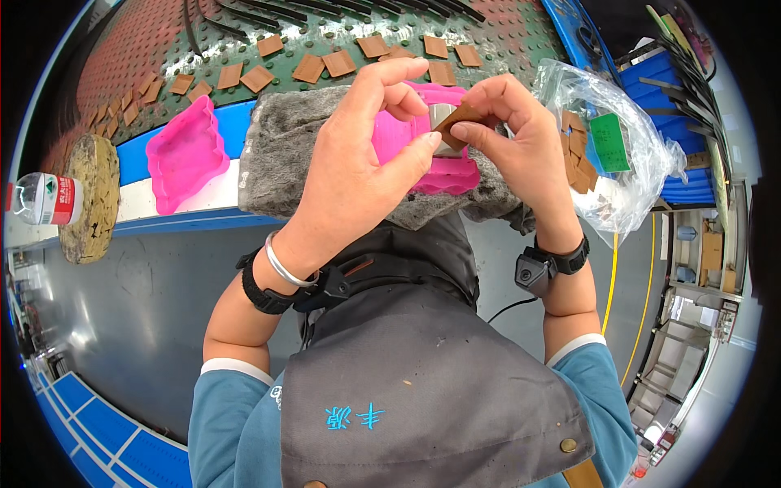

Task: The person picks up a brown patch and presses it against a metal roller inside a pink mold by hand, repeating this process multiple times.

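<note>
Pinched between the thumb and fingers of my right hand point(515, 137) is a small brown leather-like patch point(453, 129), held at a tilt. It is above a pale grey part point(440, 113) set in a bright pink holder point(393, 137). My left hand point(366, 143) is on the holder's left side, thumb and fingers spread apart. Its thumb tip is close to the patch's left edge; whether they touch is hard to tell. The holder rests on a grey, stained cloth point(280, 146), and my hands cover parts of it.
Several brown patches point(339, 63) lie on a green studded surface point(293, 36), with black strips point(256, 15) beyond. A pink tray point(186, 155), a worn round block point(91, 198) and a plastic bottle point(52, 198) are at left. On the right, a clear bag point(647, 158) contains more patches.
</note>
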`<state>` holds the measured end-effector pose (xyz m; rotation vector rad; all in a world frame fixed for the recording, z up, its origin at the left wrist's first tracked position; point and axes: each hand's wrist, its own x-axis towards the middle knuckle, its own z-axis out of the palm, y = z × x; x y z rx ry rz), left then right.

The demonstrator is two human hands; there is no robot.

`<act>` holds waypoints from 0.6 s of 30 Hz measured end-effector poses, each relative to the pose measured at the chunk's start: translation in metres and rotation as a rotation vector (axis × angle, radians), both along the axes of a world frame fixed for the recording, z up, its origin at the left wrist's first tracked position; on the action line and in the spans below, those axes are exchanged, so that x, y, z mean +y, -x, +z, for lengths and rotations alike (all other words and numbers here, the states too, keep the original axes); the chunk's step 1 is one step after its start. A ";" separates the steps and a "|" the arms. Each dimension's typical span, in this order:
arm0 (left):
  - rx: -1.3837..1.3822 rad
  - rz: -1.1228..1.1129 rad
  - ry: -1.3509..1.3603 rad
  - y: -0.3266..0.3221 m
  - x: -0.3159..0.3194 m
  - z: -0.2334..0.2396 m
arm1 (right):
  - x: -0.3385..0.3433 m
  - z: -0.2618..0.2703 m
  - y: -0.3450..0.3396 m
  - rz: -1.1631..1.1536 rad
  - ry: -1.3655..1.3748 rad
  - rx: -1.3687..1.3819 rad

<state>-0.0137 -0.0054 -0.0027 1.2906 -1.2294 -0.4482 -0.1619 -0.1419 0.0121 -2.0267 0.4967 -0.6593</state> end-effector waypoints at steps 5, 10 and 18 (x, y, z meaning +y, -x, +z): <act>0.019 -0.002 -0.001 0.000 0.001 -0.001 | -0.002 0.004 0.004 0.001 0.022 0.047; -0.005 -0.002 -0.001 0.000 0.000 -0.001 | -0.010 0.007 0.015 -0.001 0.014 0.130; -0.046 0.006 0.028 0.003 -0.007 0.000 | -0.034 0.012 0.038 0.051 -0.210 -0.049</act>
